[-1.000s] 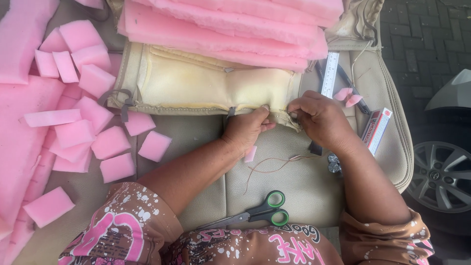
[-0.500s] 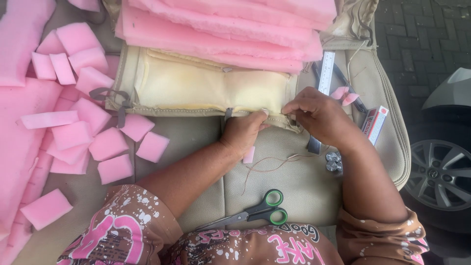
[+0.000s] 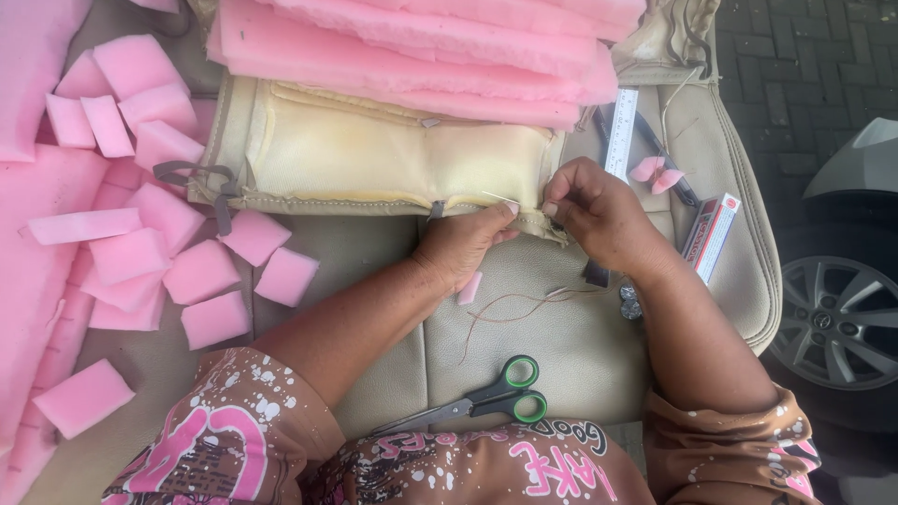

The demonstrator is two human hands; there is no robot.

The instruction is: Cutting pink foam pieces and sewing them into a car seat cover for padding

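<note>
My left hand (image 3: 463,245) pinches the lower seam edge of a beige seat cover (image 3: 374,154) with yellowed foam backing, and a thin needle shows at its fingertips. Close to its right, my right hand (image 3: 594,213) grips the same seam with its fingers closed on the fabric. A brownish thread (image 3: 524,309) trails down from the hands over the beige cushion (image 3: 524,337) below. Green-handled scissors (image 3: 486,402) lie on that cushion just in front of me.
Thick pink foam sheets (image 3: 421,47) lie stacked at the top. Several pink foam blocks (image 3: 159,224) are scattered to the left. A white ruler (image 3: 620,131), small pink scraps (image 3: 658,173) and a small box (image 3: 711,234) sit at the right. A car wheel (image 3: 832,318) stands on paving beyond.
Both hands have shifted slightly along the seam and stay pinched on it. The needle now shows at my left fingertips.
</note>
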